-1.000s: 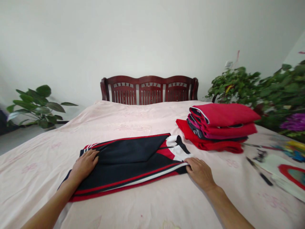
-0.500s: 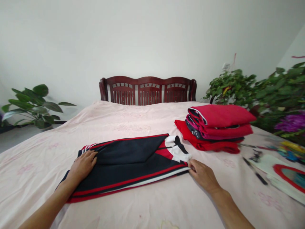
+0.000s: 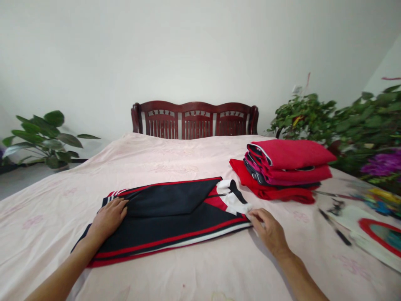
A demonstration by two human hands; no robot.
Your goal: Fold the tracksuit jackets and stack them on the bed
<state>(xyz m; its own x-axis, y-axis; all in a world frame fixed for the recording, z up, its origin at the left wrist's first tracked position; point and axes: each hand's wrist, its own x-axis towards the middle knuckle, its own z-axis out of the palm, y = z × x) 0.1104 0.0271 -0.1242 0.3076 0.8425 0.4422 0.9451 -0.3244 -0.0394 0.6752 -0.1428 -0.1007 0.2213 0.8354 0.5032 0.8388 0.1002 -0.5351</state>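
A folded navy sports jacket (image 3: 175,200) with red piping, white stripes and a white collar lies on the bed, its collar toward the right. My left hand (image 3: 109,217) rests flat on its left end, fingers stretched over the cloth. At the collar end, my right hand (image 3: 271,230) pinches the corner of the jacket beside the white collar between thumb and fingertips. Part of the jacket's left edge is hidden under my left hand and forearm.
A stack of folded red and dark clothes (image 3: 288,171) stands right of the jacket. Beyond it lie a dark-handled tool (image 3: 336,228) and a white item with a red oval (image 3: 380,238). The bed (image 3: 140,154) has a pink sheet and a wooden headboard (image 3: 196,121). Plants (image 3: 46,138) flank it.
My right hand has shifted slightly up at the collar corner, and its fingers have straightened a little. My left hand and the jacket are nearly unmoved.
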